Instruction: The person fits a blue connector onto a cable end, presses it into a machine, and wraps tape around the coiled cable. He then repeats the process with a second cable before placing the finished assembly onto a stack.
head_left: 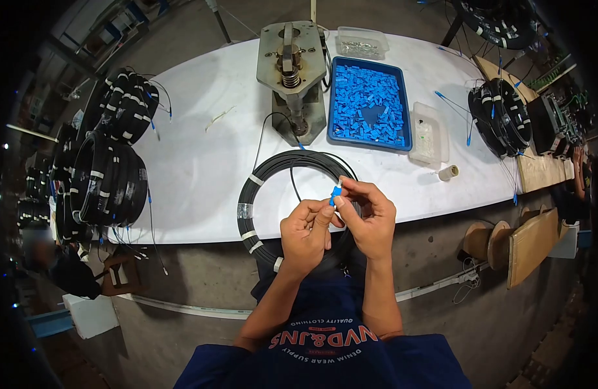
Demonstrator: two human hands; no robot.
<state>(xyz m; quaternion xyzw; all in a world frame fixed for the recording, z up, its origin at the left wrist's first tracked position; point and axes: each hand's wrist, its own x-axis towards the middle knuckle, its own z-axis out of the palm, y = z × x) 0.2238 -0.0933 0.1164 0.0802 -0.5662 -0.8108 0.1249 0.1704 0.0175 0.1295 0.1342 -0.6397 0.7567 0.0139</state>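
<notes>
A small blue fibre connector [336,192] with a whitish tip is pinched between both hands, above the near edge of the table. My left hand [304,235] is closed at its lower end, thumb against the fingers. My right hand [371,222] grips its upper part with thumb and forefinger. Below and behind the hands lies a coil of black cable [250,188], bound with white and clear tape and overhanging the table edge. The hands hide part of the coil, and how the connector joins the cable is hard to see.
A metal press [291,78] stands behind the coil. Right of it are a blue tray [408,133] of blue connector parts, two clear plastic boxes and a small roll [448,172]. Cable coils [111,181] pile at left; more coils [500,117] hang at right. Other people are at both sides.
</notes>
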